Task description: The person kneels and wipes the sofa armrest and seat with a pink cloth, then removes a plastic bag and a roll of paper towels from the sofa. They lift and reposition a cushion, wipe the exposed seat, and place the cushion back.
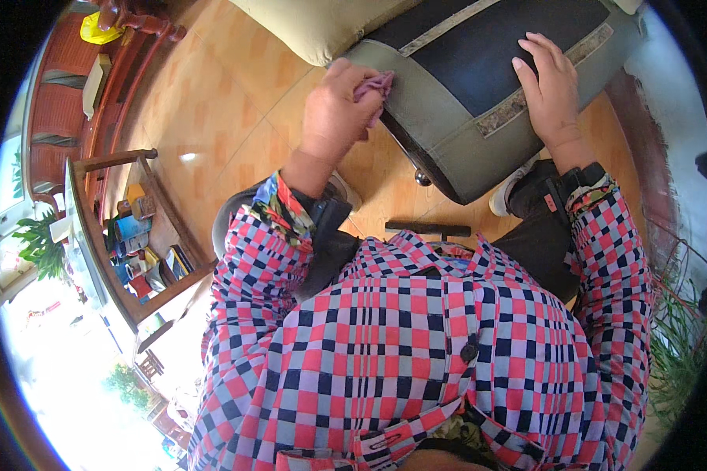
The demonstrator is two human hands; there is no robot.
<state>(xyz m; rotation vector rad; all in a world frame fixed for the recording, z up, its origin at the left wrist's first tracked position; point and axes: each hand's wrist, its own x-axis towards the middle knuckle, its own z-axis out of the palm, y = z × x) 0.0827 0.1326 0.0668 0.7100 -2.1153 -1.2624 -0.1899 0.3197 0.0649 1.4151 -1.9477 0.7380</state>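
Note:
My left hand (337, 115) is closed around a crumpled purple cloth (376, 88), close to the near left corner of a padded sofa armrest (448, 159). Whether the cloth touches the surface there I cannot tell. The armrest is grey-green with a black top panel (471, 59) and two mottled trim strips (501, 112). A round shiny metal foot (423, 177) shows beneath its lower edge. Further right, my right hand (547, 88) lies on the armrest across the near strip, fingers spread and holding nothing.
A cream cushion (300, 23) adjoins the armrest. On the left stands a wooden table (177, 288) with boxes (138, 200) on its shelf. Behind it is a red-brown wooden bench (59, 106) with a yellow bag (99, 30). A dark bar (428, 228) sits low between my legs, above floor tiles (230, 118).

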